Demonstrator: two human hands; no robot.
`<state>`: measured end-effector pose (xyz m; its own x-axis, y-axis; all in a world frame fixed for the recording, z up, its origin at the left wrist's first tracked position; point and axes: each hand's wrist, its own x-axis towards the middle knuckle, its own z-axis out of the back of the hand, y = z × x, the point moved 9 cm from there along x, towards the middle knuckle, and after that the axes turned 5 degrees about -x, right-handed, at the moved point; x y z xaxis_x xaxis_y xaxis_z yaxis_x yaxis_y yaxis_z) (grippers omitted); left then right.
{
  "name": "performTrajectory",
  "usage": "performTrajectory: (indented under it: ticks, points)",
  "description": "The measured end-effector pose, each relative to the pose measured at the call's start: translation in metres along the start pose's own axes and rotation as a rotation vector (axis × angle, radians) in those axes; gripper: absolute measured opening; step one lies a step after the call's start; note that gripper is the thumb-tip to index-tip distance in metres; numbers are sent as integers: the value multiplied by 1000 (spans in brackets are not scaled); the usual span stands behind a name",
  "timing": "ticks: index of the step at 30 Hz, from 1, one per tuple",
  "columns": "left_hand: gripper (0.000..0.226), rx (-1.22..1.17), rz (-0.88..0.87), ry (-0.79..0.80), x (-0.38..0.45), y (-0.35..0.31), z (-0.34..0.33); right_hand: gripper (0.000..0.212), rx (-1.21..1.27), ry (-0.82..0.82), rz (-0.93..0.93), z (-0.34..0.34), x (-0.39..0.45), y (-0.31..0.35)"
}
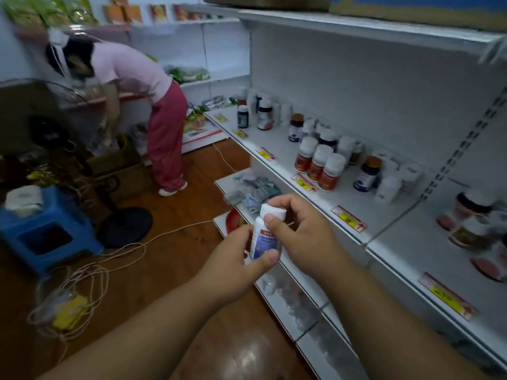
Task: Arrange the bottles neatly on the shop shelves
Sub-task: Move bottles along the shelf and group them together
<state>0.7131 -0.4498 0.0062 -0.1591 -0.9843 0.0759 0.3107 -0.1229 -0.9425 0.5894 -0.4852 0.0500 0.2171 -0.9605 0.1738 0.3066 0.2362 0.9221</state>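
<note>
Both hands gripping white bottle [264, 237], left hand [233, 266] low, right hand [297, 231] at cap

You see dim, bluish light, with glare on the wooden floor [247, 349] at 6 o'clock. Motion blur smears everything. Shelf [356, 26] lines bow toward the edges at 1 o'clock.

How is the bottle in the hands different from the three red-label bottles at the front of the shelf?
The held bottle has a blue and white label; the three red-label bottles have red-orange labels. The held bottle is tilted, off the shelf, gripped by the left hand and right hand; the three stand upright in a row on the shelf. All have white caps.
</note>
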Motion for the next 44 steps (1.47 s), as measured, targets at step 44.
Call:
performTrajectory:
  ticks: [44]
  points:
    - [57,713,-709,395,533,145,63,55,-742,-318,-495,-5,448,-168]
